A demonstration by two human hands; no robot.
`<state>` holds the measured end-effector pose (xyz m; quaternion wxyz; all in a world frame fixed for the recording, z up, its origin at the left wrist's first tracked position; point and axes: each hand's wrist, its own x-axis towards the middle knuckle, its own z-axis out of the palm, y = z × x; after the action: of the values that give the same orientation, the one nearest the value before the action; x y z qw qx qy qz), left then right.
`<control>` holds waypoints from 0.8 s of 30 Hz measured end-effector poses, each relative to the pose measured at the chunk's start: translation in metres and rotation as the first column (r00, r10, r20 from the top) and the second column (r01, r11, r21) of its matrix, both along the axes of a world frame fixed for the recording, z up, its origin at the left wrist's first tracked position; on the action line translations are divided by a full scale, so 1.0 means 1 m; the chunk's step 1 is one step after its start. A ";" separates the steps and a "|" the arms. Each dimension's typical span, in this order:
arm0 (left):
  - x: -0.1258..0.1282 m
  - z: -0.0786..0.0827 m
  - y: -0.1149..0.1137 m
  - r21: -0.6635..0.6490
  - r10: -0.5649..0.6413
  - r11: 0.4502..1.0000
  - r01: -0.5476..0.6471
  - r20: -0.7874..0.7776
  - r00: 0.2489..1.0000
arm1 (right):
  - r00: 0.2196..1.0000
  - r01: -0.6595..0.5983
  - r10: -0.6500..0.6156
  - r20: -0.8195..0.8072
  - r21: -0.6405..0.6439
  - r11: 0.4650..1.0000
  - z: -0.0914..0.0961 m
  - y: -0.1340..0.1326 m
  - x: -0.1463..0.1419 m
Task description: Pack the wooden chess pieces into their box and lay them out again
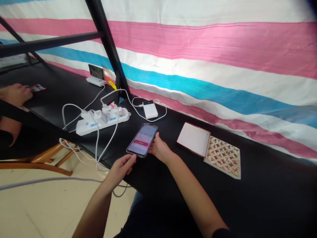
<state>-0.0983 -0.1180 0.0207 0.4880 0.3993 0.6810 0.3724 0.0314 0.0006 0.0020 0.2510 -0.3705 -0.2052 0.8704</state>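
A smartphone with a lit screen, showing a red bar on a pale background, is held over the black table. My right hand grips its right edge, with the fingers partly hidden behind it. At the lower left corner, my left hand is closed with the thumb against the phone's bottom edge. To the right lies an open box lid, white inside with a brown rim. Touching it is a white tray filled with rows of round xiangqi pieces marked in red and black.
A white power strip with several plugs and looping cables lies at the left. Behind the phone sits a white power bank. Black metal frame bars rise at left. Another person's hand holds a small colourful packet. A striped sheet hangs behind.
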 end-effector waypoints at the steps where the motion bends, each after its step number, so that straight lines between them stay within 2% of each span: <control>1: 0.004 0.001 0.001 0.006 0.006 1.000 -0.006 0.055 0.998 | 0.999 0.034 -0.035 -0.041 -0.035 0.999 -0.001 -0.002 -0.004; 5: 0.010 0.001 0.002 0.037 0.022 0.999 -0.030 0.194 0.981 | 0.982 0.084 -0.101 -0.158 -0.113 0.990 -0.006 -0.009 -0.017; 9: 0.010 -0.004 0.001 0.068 0.002 0.997 -0.021 0.265 0.964 | 0.953 0.006 -0.029 -0.302 -0.077 0.997 -0.002 -0.013 -0.019; 16: 0.018 -0.003 0.002 0.083 -0.009 0.996 -0.024 0.376 0.927 | 0.905 -0.057 0.024 -0.425 -0.064 0.996 0.004 -0.013 -0.017; 18: 0.024 -0.001 0.001 0.048 -0.007 0.999 -0.015 0.434 0.901 | 0.906 -0.060 0.020 -0.422 -0.084 0.995 0.005 -0.012 -0.018; 21: 0.033 0.002 0.000 -0.020 0.003 1.000 0.008 0.484 0.875 | 0.945 0.001 -0.035 -0.325 -0.104 0.995 0.011 -0.009 -0.016; 24: 0.043 0.004 0.001 -0.018 0.027 1.000 -0.021 0.518 0.855 | 0.966 0.058 -0.077 -0.248 -0.082 0.995 0.020 -0.009 -0.012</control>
<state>-0.0549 -0.1168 0.0251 0.6508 0.2732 0.5316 0.4682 0.0190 -0.0083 0.0225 0.2906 -0.2733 -0.1267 0.9082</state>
